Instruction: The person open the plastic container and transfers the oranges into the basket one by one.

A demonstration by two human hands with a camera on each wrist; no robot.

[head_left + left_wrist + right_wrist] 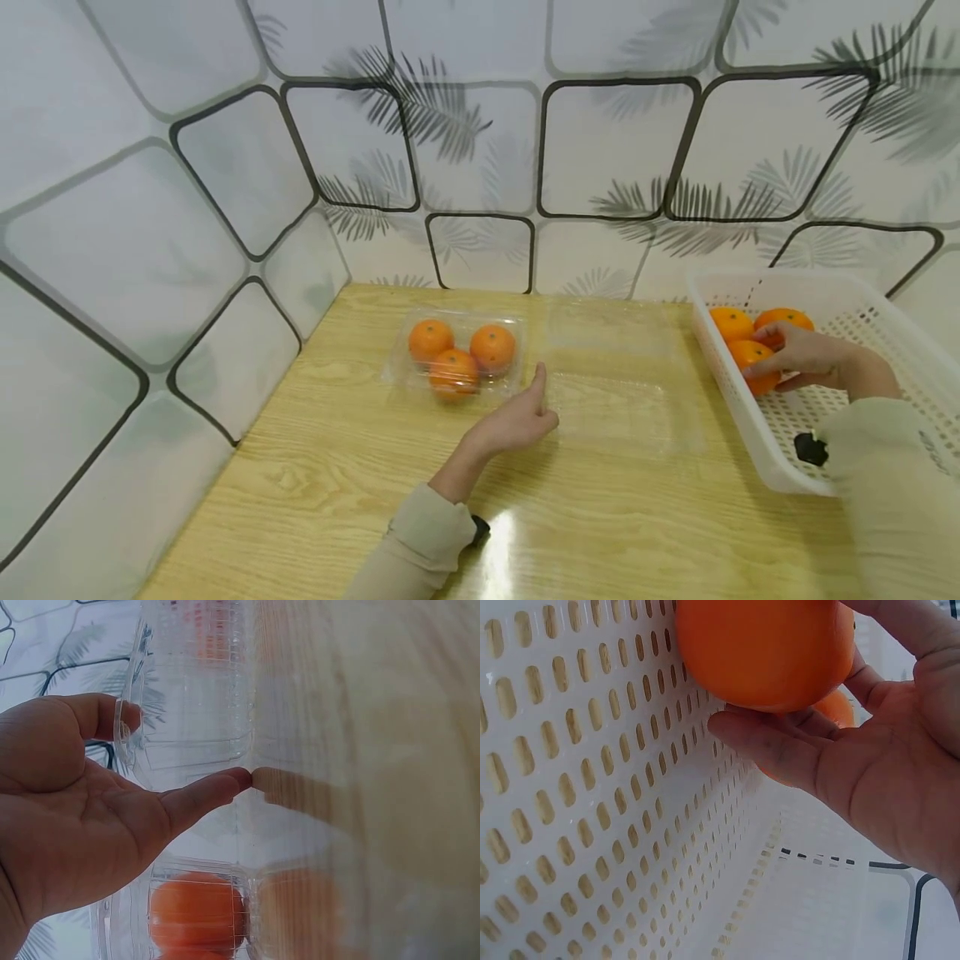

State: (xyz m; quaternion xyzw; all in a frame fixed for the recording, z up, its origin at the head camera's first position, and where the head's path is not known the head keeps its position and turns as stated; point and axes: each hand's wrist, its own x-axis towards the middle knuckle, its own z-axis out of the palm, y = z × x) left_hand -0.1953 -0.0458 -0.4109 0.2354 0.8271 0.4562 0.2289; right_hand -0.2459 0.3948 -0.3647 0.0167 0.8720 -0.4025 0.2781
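In the white basket [780, 467], my right hand [813, 358] grips an orange [750, 357]. The right wrist view shows the fingers curled beneath this orange [765, 652], close to the perforated basket wall. Two more oranges lie beyond it, one partly behind the fingers. My left hand [513, 423] is beside an open clear plastic clamshell box [611, 408], its index finger extended. From the left wrist, the thumb [129, 720] overlaps the box's rim and the straight fingers reach down to the table.
Left of my left hand, a second clear box [401, 354] contains three oranges [453, 375]. The open box's lid [611, 325] lies flat toward the back wall. Patterned cloth walls [480, 150] border the wooden table [315, 500] at the back and left.
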